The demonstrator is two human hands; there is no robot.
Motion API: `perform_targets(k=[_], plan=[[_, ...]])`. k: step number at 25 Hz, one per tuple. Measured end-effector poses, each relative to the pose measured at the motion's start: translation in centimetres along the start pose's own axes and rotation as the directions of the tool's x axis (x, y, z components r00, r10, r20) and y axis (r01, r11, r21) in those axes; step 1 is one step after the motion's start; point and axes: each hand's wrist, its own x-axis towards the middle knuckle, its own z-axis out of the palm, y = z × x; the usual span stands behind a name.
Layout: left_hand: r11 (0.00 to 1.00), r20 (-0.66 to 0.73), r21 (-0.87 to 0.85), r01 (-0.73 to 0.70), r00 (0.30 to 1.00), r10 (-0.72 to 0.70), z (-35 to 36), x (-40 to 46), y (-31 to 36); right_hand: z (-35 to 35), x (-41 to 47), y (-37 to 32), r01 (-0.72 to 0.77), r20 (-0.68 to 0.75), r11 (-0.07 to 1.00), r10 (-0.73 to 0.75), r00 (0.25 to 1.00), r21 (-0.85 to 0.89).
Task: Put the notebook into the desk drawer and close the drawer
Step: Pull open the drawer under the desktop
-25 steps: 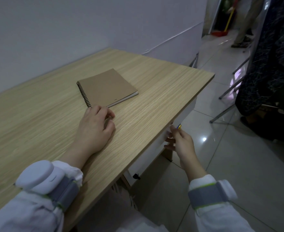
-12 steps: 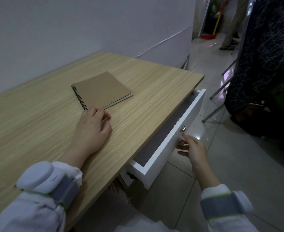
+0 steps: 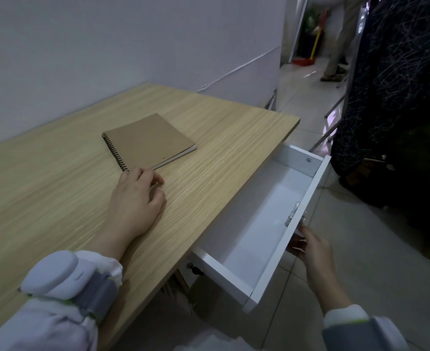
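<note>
A: Head view: against half a second ago, the drawer (image 3: 264,224) has come much farther out from under the desk (image 3: 221,138). We now see its white floor, bare, from the front panel back to the desk edge.

B: And a second ago it was shut. So the opening is done, we judge. Where is our right hand (image 3: 310,247)?

A: Outside the drawer's front panel, just below the small metal lock. The fingers curl behind the panel, hidden, so we cannot tell whether they grip it or only rest there.

B: The notebook (image 3: 149,141)?

A: Where it was, lying closed and flat on the desk, back from the drawer and toward the wall, its spiral edge away from the drawer. Our left hand (image 3: 135,201) rests palm down on the desk, loosely curled and holding nothing, fingertips just beside the notebook's near corner.

B: Then nothing blocks the way. We would next lift the notebook and carry it over the desk edge.
</note>
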Motion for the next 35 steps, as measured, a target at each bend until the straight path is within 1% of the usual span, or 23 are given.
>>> perform_targets(k=[7,11,15,19,22,24,26,27,29,31,33,35], plan=[[1.0,-0.004,0.002,-0.004,1.0,0.004,0.0,-0.1,0.0,0.0,0.0,1.4,-0.045,-0.005,0.999,0.045,0.999,-0.001],[1.0,0.005,0.009,-0.012,1.0,0.012,-0.2,0.1,-0.1,0.0,-0.1,1.2,-0.064,0.028,0.998,0.063,0.998,0.01],[1.0,0.007,0.004,-0.009,1.0,0.009,-0.1,0.1,-0.1,-0.1,-0.2,0.9,-0.072,0.067,0.997,0.073,0.995,-0.014],[1.0,0.009,0.007,-0.017,1.0,0.017,0.0,0.1,-0.3,-0.1,-0.3,1.1,-0.08,0.063,0.995,0.084,0.994,-0.068],[1.0,-0.008,-0.024,-0.019,1.0,0.019,0.2,0.2,-0.5,-0.1,-0.4,1.8,-0.131,0.045,0.991,0.132,0.99,-0.022],[0.994,-0.119,-0.087,0.066,0.99,-0.076,0.1,0.7,-0.8,-0.1,-0.4,2.3,-0.16,0.049,0.987,0.159,0.986,0.031],[0.963,-0.243,-0.117,0.244,0.933,-0.265,-0.2,1.5,-1.9,-0.1,-0.3,2.5,-0.169,0.052,0.984,0.166,0.985,0.051],[0.933,-0.26,-0.102,0.345,0.896,-0.36,-0.3,2.2,-2.4,-0.1,-0.2,2.4,-0.164,0.045,0.985,0.162,0.986,0.047],[0.86,-0.219,-0.038,0.509,0.836,-0.504,-0.5,2.9,-3.2,0.0,0.0,2.2,-0.129,0.014,0.992,0.129,0.992,0.005],[0.813,-0.183,0.05,0.58,0.806,-0.564,-0.3,3.5,-3.3,0.0,0.2,1.7,-0.076,-0.026,0.996,0.075,0.997,-0.042],[0.796,-0.181,0.104,0.596,0.798,-0.574,0.0,4.3,-3.4,0.0,0.4,1.2,-0.018,-0.059,0.998,0.014,0.998,-0.067],[0.787,-0.193,0.116,0.606,0.791,-0.58,0.5,5.2,-3.5,-0.3,0.7,0.9,0.039,-0.1,0.995,-0.047,0.994,-0.088]])
